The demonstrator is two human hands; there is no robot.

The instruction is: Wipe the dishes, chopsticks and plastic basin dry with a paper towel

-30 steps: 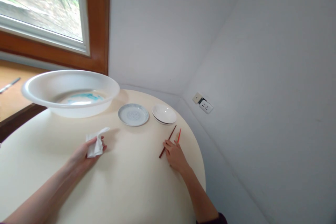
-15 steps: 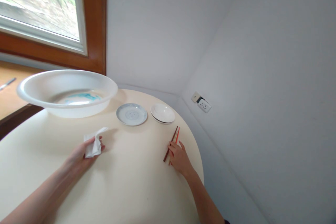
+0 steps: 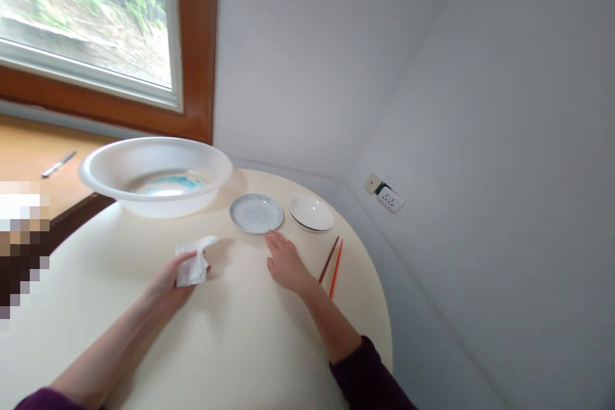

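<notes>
My left hand (image 3: 170,282) rests on the round cream table (image 3: 230,346) and is closed around a crumpled white cloth (image 3: 193,264). My right hand (image 3: 284,262) lies flat with fingers stretched out, its fingertips just short of a small blue-patterned plate (image 3: 256,213). It holds nothing. A bundle of chopsticks (image 3: 332,259), dark brown, pale and red, lies on the table just right of my right wrist. A stack of white saucers (image 3: 311,212) sits to the right of the blue plate.
A large white plastic basin (image 3: 156,175) with some water stands at the back left of the table. Behind it is a wooden windowsill with a pen (image 3: 57,164). A wall socket (image 3: 388,195) sits low on the right wall, close to the table edge.
My right hand has let go of the chopsticks and moved left toward the blue plate. The chopsticks now lie together on the table. My left hand keeps hold of the cloth.
</notes>
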